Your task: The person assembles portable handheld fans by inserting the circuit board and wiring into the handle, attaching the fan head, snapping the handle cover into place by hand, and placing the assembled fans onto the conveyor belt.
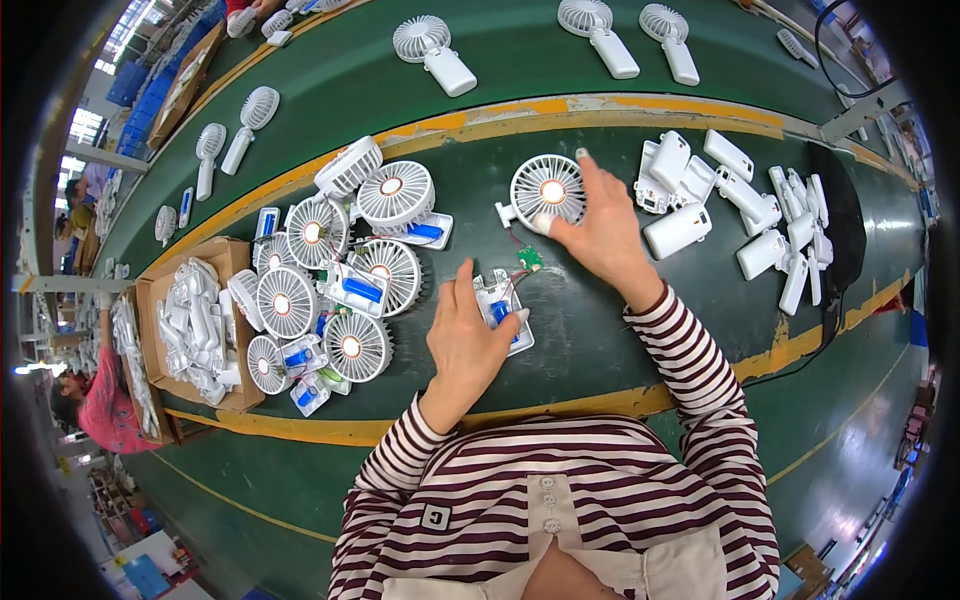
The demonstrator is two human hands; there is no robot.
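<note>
A white round fan head (pixel 549 192) with an orange-ringed centre is gripped at its right rim by my right hand (pixel 598 225), thumb below and fingers above. Thin wires run from it down to a small green circuit board (pixel 530 259). More wires link the board to a white handle shell (pixel 517 338) that lies open-side up with a blue battery (pixel 501 312) inside. My left hand (pixel 470 335) holds this shell, its thumb over the battery area and its fingers along the left side, partly hiding it.
Several unfinished fans (pixel 350 345) with exposed batteries are heaped to the left, beside a cardboard box (pixel 240 330) of white parts. White handle covers (pixel 678 230) lie in groups at the right. Beyond the yellow edge, a green conveyor (pixel 520 60) bears assembled fans (pixel 435 55). Another person (pixel 110 400) is at far left.
</note>
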